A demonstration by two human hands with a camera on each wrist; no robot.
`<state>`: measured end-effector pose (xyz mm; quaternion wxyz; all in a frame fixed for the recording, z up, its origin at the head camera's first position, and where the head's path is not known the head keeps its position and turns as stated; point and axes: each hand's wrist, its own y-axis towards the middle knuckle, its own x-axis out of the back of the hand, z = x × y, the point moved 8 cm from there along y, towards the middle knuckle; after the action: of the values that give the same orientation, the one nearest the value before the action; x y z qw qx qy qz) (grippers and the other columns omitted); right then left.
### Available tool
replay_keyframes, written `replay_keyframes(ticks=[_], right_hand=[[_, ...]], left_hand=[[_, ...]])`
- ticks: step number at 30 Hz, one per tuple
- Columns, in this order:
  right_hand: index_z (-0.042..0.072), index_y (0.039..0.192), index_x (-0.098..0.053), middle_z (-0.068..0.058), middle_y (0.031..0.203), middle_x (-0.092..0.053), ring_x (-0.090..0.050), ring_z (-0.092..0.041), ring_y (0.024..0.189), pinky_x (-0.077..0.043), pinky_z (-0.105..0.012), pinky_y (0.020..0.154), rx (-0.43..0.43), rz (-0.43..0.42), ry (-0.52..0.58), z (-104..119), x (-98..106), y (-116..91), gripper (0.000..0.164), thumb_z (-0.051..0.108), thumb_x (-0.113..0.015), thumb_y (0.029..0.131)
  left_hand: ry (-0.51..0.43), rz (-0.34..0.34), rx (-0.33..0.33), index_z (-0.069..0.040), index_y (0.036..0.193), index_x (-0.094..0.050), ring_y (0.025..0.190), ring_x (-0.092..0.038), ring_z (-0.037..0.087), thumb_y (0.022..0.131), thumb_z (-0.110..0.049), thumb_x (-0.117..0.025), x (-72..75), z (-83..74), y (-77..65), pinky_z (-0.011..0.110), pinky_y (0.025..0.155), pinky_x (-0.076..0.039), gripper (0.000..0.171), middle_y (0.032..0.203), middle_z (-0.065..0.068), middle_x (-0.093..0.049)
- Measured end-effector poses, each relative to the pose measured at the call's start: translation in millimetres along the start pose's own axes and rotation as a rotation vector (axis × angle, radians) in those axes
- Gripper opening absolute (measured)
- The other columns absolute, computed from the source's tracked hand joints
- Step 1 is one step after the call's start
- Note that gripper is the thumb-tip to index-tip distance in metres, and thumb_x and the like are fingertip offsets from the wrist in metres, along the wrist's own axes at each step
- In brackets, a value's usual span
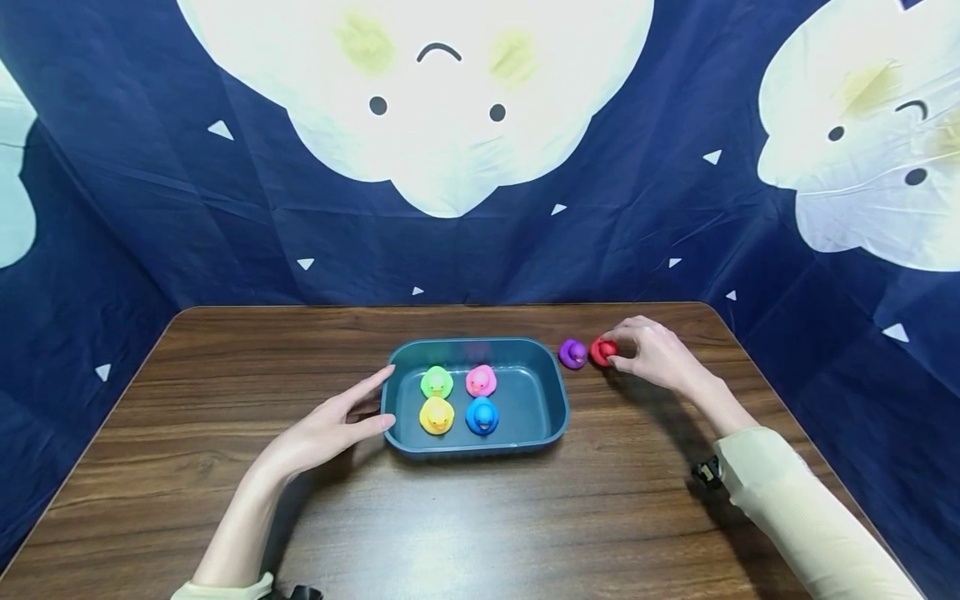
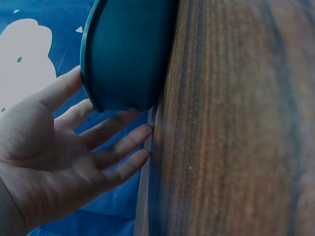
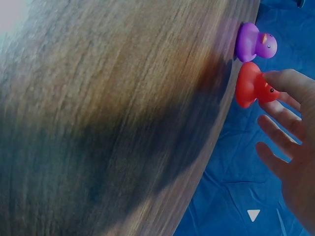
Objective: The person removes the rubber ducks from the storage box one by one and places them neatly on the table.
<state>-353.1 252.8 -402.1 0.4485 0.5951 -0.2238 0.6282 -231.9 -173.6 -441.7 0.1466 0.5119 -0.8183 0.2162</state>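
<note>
My left hand (image 1: 322, 429) rests at the left end of a dark teal plastic bin (image 1: 525, 443), fingers spread, with thumb and index finger touching its rim. In the left wrist view, the left hand (image 2: 64, 142) has mostly straight fingers against the bin's outer wall (image 2: 130, 54). To the right of the bin, my right hand (image 1: 656, 354) pinches a red rubber duck (image 1: 598, 352) between thumb and fingers. The right wrist view has the thumb on the head of the red duck (image 3: 248, 86), other fingers loosely bent. A purple rubber duck (image 1: 572, 353) sits just left of it.
Inside the bin, green (image 1: 437, 382), pink (image 1: 481, 381), yellow (image 1: 437, 416) and blue (image 1: 482, 416) rubber ducks stand grouped left of its middle. All this is on a brown wooden table (image 1: 480, 517). A dark blue cloth (image 1: 247, 250) with white cloud prints hangs behind it.
</note>
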Motion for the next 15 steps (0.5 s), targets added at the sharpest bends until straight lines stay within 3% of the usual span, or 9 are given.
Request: replay_keyframes(ticks=[15], right_hand=[[0.008,0.109,-0.079,-0.009,0.106,-0.076,-0.068,-0.029,0.108,-0.055,-0.051,0.093,-0.007,0.019,0.009,-2.9,-6.6,2.0,0.031,0.013,-0.085,0.079]], left_hand=[[-0.008,-0.004,0.000,-0.026,0.166,-0.021,0.151,-0.039,0.038,0.102,-0.046,-0.062,0.4,2.3,0.3,0.057,0.118,-0.038,0.079,0.168,0.014,-0.032]])
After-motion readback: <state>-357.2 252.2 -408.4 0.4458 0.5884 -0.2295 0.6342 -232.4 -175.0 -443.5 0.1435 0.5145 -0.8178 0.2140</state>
